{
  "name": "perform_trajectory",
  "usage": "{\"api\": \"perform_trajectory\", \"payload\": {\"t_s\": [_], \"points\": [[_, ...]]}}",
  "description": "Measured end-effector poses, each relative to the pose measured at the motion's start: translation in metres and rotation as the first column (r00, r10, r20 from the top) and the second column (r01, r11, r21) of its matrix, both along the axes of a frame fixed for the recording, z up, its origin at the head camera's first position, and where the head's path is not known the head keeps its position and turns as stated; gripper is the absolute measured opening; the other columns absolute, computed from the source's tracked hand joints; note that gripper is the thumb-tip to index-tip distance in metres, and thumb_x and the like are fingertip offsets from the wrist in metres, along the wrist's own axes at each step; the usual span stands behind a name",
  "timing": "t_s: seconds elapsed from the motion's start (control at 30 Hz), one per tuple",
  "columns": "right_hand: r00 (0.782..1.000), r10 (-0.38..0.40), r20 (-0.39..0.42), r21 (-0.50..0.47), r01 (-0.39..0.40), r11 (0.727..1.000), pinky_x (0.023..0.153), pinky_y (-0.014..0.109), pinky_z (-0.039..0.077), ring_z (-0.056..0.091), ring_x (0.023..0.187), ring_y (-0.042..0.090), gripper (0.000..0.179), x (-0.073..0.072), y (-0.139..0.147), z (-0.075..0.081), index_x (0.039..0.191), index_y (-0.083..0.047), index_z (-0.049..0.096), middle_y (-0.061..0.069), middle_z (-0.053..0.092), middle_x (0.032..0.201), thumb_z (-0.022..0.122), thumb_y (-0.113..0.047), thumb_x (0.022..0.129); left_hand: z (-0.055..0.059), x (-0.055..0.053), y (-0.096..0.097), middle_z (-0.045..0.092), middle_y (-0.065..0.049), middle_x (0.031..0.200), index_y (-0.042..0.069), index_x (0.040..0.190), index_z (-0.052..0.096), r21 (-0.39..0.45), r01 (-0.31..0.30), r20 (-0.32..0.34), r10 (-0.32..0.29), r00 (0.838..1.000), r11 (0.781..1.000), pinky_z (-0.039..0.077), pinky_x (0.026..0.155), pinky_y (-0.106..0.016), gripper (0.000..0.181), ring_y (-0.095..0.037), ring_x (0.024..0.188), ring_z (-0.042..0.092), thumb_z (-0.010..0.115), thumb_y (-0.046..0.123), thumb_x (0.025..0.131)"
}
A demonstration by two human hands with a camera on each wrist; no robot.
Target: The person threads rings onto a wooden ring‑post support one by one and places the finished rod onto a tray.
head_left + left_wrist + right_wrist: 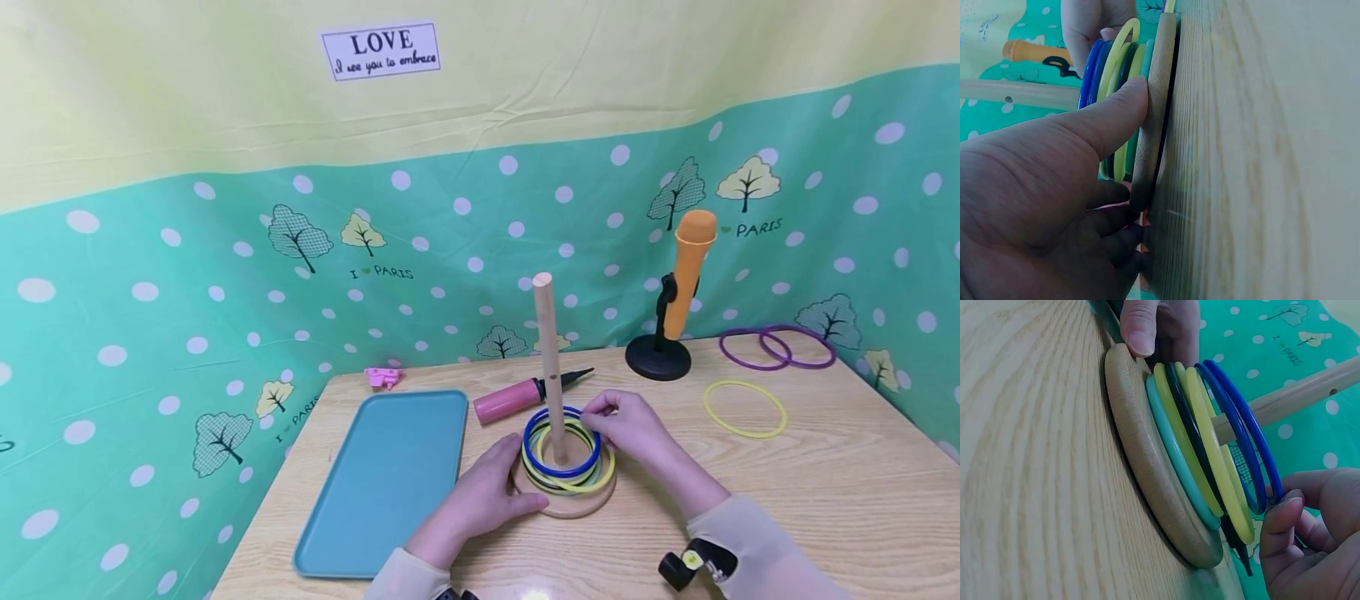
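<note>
Our left hand (487,492) grips the wooden base (573,507), thumb at its near edge. Our right hand (633,425) pinches a blue ring (564,474), which circles the pole (551,358) atop the yellow, black and green rings (1172,450) stacked on the base. To our left we have a tray (382,483); just behind the stack, a pink pump (508,403).

Off-wht sleeves (772,542), blk wrist cams (714,553)
</note>
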State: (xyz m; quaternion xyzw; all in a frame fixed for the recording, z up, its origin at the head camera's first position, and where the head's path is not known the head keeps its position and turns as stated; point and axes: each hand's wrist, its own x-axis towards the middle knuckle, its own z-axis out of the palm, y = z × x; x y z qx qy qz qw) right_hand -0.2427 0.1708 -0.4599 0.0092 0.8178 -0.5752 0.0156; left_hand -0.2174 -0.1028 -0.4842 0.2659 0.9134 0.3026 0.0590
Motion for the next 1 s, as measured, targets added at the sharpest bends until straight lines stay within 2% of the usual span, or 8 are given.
{"api": "perform_trajectory", "payload": {"t_s": [0.7, 1.0], "points": [[1.0, 0.027, 0.009, 0.022, -0.027, 0.999, 0.05, 0.024, 0.05, 0.058, 0.061, 0.017, 0.015, -0.0002, 0.0008, -0.0023, 0.11, 0.002, 0.073, 0.008, 0.064, 0.088, 0.079, -0.011, 0.103, 0.0026, 0.0017, 0.0004, 0.044, -0.023, 0.17, 0.003, 0.169, 0.041, 0.015, -0.007, 0.022, 0.006, 1.0, 1.0, 0.038, 0.128, -0.057, 0.101, -0.037, 0.156, 0.044, 0.09, 0.05, 0.093], [1.0, 0.016, -0.005, 0.033, -0.016, 0.999, 0.05, 0.027, 0.052, 0.058, 0.06, 0.018, 0.017, -0.0016, 0.0033, 0.0003, 0.11, 0.001, 0.075, 0.009, 0.064, 0.091, 0.079, -0.013, 0.103, 0.0024, 0.0006, 0.0009, 0.044, -0.021, 0.17, 0.005, 0.17, 0.04, 0.012, -0.011, 0.026, 0.011, 1.0, 1.0, 0.037, 0.128, -0.056, 0.102, -0.036, 0.157, 0.044, 0.09, 0.049, 0.093]]}}
